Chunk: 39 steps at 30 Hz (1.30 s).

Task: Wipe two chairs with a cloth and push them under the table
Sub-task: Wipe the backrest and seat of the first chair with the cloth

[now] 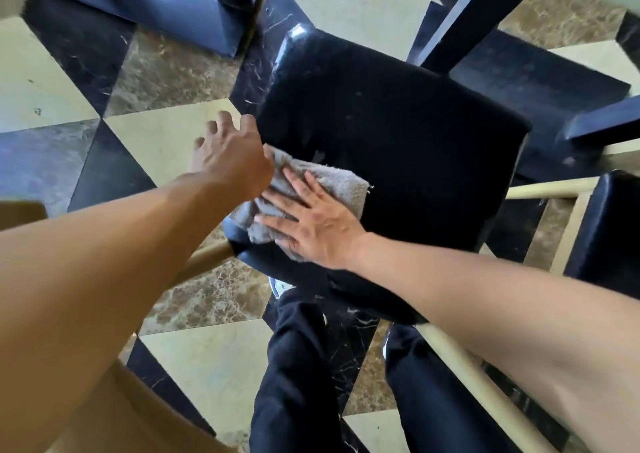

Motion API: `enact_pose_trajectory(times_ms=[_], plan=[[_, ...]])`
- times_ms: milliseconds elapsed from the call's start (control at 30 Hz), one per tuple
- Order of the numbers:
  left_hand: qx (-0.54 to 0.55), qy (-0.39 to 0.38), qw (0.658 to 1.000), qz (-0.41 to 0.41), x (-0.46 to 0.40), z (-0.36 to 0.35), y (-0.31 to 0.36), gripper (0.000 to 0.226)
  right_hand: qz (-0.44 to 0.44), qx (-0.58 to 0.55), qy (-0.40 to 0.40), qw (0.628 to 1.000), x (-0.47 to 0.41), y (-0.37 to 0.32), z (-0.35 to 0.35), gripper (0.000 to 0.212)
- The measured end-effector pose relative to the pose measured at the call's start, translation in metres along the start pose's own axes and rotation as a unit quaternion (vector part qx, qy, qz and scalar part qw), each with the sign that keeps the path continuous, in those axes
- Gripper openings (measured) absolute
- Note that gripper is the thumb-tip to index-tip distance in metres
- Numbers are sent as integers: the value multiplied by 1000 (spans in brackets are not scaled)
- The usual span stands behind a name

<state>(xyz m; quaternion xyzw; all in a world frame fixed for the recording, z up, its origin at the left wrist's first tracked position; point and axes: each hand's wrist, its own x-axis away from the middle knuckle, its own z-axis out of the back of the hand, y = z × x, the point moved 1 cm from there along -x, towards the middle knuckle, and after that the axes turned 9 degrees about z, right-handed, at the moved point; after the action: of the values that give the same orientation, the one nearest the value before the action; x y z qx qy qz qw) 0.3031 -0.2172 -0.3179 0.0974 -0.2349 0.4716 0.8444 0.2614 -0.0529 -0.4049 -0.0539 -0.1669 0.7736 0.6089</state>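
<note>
Right hand (311,224) flat, fingers spread straight, pressing grey cloth (332,185) onto near-left corner of black chair (398,130) seat, likely for wiping pressure. Left hand (228,161) hovers beside seat edge, fingers loosely spread, holding nothing. Second chair (609,224) at right edge; table base (540,78) just beyond.

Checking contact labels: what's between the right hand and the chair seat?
In the head view, the grey cloth lies between them: the right hand presses flat on it, over the dark chair seat. No bare-skin contact with the seat shows.
</note>
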Motion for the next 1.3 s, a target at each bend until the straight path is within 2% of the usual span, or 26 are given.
enact_pose_trajectory(times_ms=[167, 300, 367, 467, 533, 600, 667, 800, 867, 1033, 1167, 1300], plan=[[-5, -6, 1000, 6, -8, -3, 1, 42, 142, 35, -41, 988, 66, -6, -12, 48], [5, -11, 1000, 7, -12, -2, 13, 40, 179, 58, -49, 981, 138, 12, -12, 51], [11, -15, 1000, 3, -14, -2, 20, 40, 134, 57, -45, 988, 160, 30, -8, 59], [19, -15, 1000, -8, -19, 0, 28, 40, -31, 38, -9, 999, 163, 69, 5, 57], [38, -14, 999, 3, -26, 2, 30, 38, -162, 21, 17, 986, 143, 93, 15, 57], [73, -19, 997, 32, -33, 6, 30, 38, -254, 14, 46, 966, 108, 110, 23, 55], [91, -22, 995, 46, -41, 9, 28, 38, -290, 16, 68, 955, 69, 119, 29, 53], [74, -11, 996, 40, -53, 13, 13, 37, -296, 17, 76, 952, 6, 103, 30, 53], [91, -18, 994, 59, -59, 16, 4, 40, -273, 9, 81, 959, -17, 82, 28, 53], [135, -38, 982, 127, -68, 23, -9, 48, -125, -28, 34, 991, -33, 4, 3, 57], [126, -44, 987, 90, -63, 24, -2, 45, 5, -22, -18, 1000, 16, -53, -20, 53], [90, -44, 994, 52, -59, 18, 6, 40, 161, 22, -59, 985, 76, -49, -32, 46]])
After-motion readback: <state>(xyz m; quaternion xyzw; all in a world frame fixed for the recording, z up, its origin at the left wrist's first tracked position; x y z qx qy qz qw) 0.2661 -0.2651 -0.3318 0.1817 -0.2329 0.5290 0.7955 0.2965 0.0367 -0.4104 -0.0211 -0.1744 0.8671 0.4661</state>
